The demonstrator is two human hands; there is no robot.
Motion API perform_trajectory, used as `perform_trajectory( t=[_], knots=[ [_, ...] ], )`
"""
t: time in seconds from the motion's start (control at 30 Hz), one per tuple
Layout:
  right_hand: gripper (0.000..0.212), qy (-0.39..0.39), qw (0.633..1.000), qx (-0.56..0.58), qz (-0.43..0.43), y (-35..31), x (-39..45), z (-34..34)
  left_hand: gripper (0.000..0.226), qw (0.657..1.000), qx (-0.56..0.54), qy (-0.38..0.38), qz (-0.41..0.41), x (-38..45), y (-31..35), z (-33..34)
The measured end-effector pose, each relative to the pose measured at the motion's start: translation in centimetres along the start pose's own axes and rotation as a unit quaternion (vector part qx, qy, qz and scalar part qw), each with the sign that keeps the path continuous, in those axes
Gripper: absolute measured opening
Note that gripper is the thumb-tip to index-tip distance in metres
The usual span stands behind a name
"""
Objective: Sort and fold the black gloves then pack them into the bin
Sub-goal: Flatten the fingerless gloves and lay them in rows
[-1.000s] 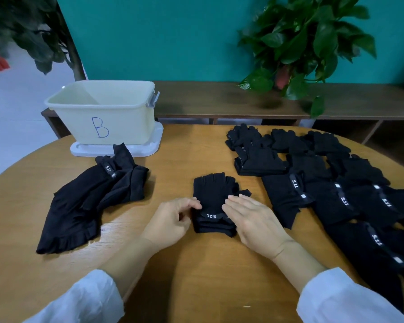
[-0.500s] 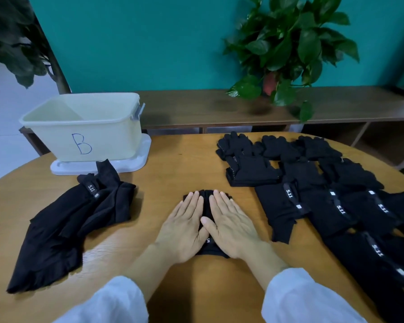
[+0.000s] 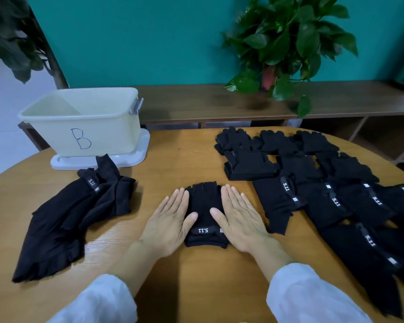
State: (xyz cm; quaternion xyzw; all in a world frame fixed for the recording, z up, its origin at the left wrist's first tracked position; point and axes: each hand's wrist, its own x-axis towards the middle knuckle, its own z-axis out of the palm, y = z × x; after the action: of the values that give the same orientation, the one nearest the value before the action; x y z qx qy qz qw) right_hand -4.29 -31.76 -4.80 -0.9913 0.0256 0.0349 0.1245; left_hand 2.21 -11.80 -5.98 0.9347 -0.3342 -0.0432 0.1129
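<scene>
A folded black glove (image 3: 204, 206) lies flat at the middle of the bench (image 3: 180, 164), fingers pointing away, its "5.11" strap nearest the person (printed upside down from here). More black gloves (image 3: 313, 183) spread in overlapping rows to its right; a loose dark heap (image 3: 72, 217) lies left. The pale bin (image 3: 84, 122), marked "B", stands upright on its lid at far left.

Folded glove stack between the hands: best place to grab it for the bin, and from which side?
Take the folded glove stack by its two long side edges, one hand from each side. The left hand and right hand already lie flat along those edges, and squeezing inward would likely keep the layers and the 5.11 strap together.
</scene>
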Motion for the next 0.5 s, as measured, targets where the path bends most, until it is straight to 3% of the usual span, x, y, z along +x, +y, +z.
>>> perform_trajectory(
  t=[0.07,0.13,0.23,0.37,0.5],
  knots=[
    [0.081,0.031,0.999,0.018,-0.016,0.1,-0.7,-0.7,0.093,0.997,-0.060,0.036,0.012,-0.9,-0.2,-0.6],
    [0.078,0.130,0.990,0.017,-0.059,0.2,-1.5,-1.3,0.085,0.989,-0.110,0.093,0.030,-1.9,-0.2,-1.2],
    [0.061,0.227,0.963,-0.016,-0.142,-0.1,-3.2,-1.4,0.072,0.981,-0.062,0.137,0.122,-3.3,0.0,-1.7],
    [0.069,0.146,0.958,-0.119,-0.214,0.0,-4.5,-0.2,0.072,0.984,-0.018,0.066,0.167,-3.2,-0.3,-1.7],
    [0.075,0.122,0.964,-0.128,-0.198,0.4,-4.4,0.6,0.058,0.979,-0.013,0.099,0.176,-2.5,-0.1,-1.7]
  ],
)
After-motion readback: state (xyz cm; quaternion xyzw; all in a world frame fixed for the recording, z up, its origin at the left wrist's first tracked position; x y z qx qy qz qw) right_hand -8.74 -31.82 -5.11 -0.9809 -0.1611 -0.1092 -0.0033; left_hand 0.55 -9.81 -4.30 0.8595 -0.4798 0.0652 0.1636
